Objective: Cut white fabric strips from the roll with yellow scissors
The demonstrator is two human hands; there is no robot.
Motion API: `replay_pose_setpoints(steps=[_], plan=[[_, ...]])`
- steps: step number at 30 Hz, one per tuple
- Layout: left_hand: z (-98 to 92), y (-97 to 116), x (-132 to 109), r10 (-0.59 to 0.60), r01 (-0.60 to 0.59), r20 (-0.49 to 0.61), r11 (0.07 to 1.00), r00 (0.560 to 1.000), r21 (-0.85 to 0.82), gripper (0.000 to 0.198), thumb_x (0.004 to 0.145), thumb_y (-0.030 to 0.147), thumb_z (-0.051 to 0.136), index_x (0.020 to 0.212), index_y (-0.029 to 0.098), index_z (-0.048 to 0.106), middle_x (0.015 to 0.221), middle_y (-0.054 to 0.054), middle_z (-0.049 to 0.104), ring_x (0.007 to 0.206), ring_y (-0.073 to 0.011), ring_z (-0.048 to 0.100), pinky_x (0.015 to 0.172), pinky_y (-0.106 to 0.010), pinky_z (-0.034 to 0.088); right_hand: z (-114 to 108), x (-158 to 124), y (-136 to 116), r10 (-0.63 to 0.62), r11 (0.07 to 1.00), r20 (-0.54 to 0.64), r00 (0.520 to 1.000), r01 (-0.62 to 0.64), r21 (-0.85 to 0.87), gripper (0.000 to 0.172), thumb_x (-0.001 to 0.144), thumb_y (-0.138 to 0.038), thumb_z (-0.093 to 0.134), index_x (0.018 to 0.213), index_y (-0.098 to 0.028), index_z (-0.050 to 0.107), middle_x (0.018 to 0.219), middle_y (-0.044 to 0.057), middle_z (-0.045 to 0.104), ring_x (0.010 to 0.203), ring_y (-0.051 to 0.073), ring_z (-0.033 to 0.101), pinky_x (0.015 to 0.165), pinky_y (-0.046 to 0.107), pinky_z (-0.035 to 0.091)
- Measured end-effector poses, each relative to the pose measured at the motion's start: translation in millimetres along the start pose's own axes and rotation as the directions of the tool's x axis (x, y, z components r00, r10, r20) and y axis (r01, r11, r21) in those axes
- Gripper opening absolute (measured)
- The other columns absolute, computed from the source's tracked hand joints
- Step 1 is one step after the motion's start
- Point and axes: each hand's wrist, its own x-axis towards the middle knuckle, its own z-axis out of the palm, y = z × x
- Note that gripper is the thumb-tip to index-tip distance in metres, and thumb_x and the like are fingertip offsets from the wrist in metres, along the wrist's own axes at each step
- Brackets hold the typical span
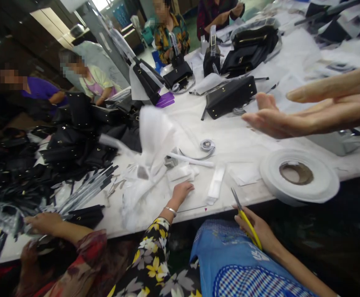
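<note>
My left hand (pixel 182 193), with a silver bracelet at the wrist and a floral sleeve behind it, rests on the white table (pixel 192 212) near its front edge. Its fingers are curled and pressed together beside crumpled white wrapping (pixel 181 172); what they hold, if anything, is hidden. In my right hand (pixel 255 229) are yellow-handled scissors (pixel 250 226), held over the blue apron (pixel 220 243) with the blades pointing up toward the table edge. A folded white packet (pixel 216 185) lies between my hands, and flat white sheets (pixel 244 173) lie beyond the scissors' tips.
A large roll of white tape (pixel 325 177) lies at right. Another person's two hands (pixel 278 115) reach in above it. Black handbags (pixel 231 97) stand farther back; more are piled left (pixel 71 144). A neighbour's hand (pixel 45 223) touches wrapped straps. Other people sit across.
</note>
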Motion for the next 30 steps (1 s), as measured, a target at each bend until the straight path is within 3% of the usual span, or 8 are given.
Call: replay_pose_setpoints(steps=[5, 10, 15, 19, 24, 27, 30], plan=[[18.9, 5.6, 15.4, 0.027, -0.023, -0.039, 0.996, 0.999, 0.083, 0.023, 0.092, 0.031, 0.052, 0.106, 0.024, 0.068, 0.103, -0.007, 0.066, 0.098, -0.0213, 0.058, 0.084, -0.029, 0.041, 4.0, -8.1, -0.5, 0.012, 1.000, -0.029, 1.000, -0.012, -0.007, 0.070, 0.073, -0.058, 0.067, 0.128, -0.016, 0.052, 0.071, 0.000, 0.053, 0.061, 0.014, 0.053, 0.052, 0.024, 0.043], [25.8, 7.5, 14.8, 0.044, -0.034, -0.118, 0.995, 0.992, 0.089, 0.037, 0.092, 0.014, 0.045, 0.125, 0.022, 0.059, 0.112, -0.011, 0.063, 0.106, -0.0236, 0.055, 0.093, -0.034, 0.042, 4.9, -8.8, 3.0, 0.025, 0.999, -0.036, 0.999, -0.024, 0.026, 0.070, 0.073, -0.053, 0.069, 0.130, -0.017, 0.051, 0.068, -0.002, 0.054, 0.058, 0.014, 0.052, 0.051, 0.024, 0.043], [26.4, 22.1, 3.4, 0.067, -0.086, -0.276, 0.994, 0.959, -0.060, 0.045, 0.089, 0.007, 0.042, 0.129, 0.023, 0.056, 0.126, -0.008, 0.059, 0.121, -0.0225, 0.050, 0.107, -0.038, 0.036, -1.7, 3.3, 19.8, -0.037, 0.995, -0.064, 0.997, 0.031, -0.092, 0.063, 0.074, -0.045, 0.069, 0.127, -0.016, 0.055, 0.090, 0.007, 0.067, 0.083, 0.023, 0.065, 0.076, 0.032, 0.053], [39.4, 44.5, -24.7, -0.057, -0.045, -0.371, 0.965, 0.927, -0.259, 0.033, 0.093, 0.017, 0.043, 0.119, 0.023, 0.063, 0.117, -0.009, 0.065, 0.114, -0.0223, 0.056, 0.103, -0.040, 0.041, -10.7, 15.4, 31.6, -0.081, 0.924, -0.175, 0.981, 0.008, -0.383, 0.066, 0.071, -0.043, 0.070, 0.129, -0.014, 0.055, 0.113, 0.013, 0.066, 0.104, 0.030, 0.063, 0.093, 0.038, 0.048], [72.2, 72.9, -60.6, -0.190, 0.033, -0.252, 0.854, 0.949, -0.519, 0.025, 0.093, 0.031, 0.050, 0.109, 0.020, 0.066, 0.107, -0.009, 0.069, 0.098, -0.0207, 0.063, 0.090, -0.036, 0.049, -20.2, 41.6, 26.0, -0.188, 0.798, -0.203, 0.961, 0.029, -0.601, 0.064, 0.075, -0.039, 0.065, 0.132, -0.012, 0.052, 0.112, 0.015, 0.066, 0.097, 0.027, 0.065, 0.085, 0.034, 0.049], [81.1, 82.2, -62.0, -0.285, 0.107, -0.262, 0.838, 0.922, -0.535, 0.026, 0.091, 0.033, 0.054, 0.108, 0.017, 0.064, 0.101, -0.009, 0.068, 0.090, -0.0194, 0.063, 0.083, -0.034, 0.050, -25.3, 65.0, 14.4, -0.269, 0.712, -0.195, 0.943, 0.058, -0.700, 0.061, 0.078, -0.033, 0.061, 0.134, -0.012, 0.050, 0.104, 0.014, 0.067, 0.091, 0.025, 0.065, 0.081, 0.033, 0.048], [78.3, 87.0, -47.1, -0.327, 0.156, -0.301, 0.866, 0.896, -0.475, 0.024, 0.090, 0.032, 0.055, 0.108, 0.016, 0.062, 0.098, -0.008, 0.066, 0.085, -0.0180, 0.062, 0.080, -0.032, 0.049, -29.4, 84.5, 1.4, -0.293, 0.655, -0.180, 0.939, 0.060, -0.753, 0.054, 0.082, -0.030, 0.055, 0.133, -0.011, 0.051, 0.096, 0.012, 0.068, 0.084, 0.023, 0.064, 0.076, 0.032, 0.048]])
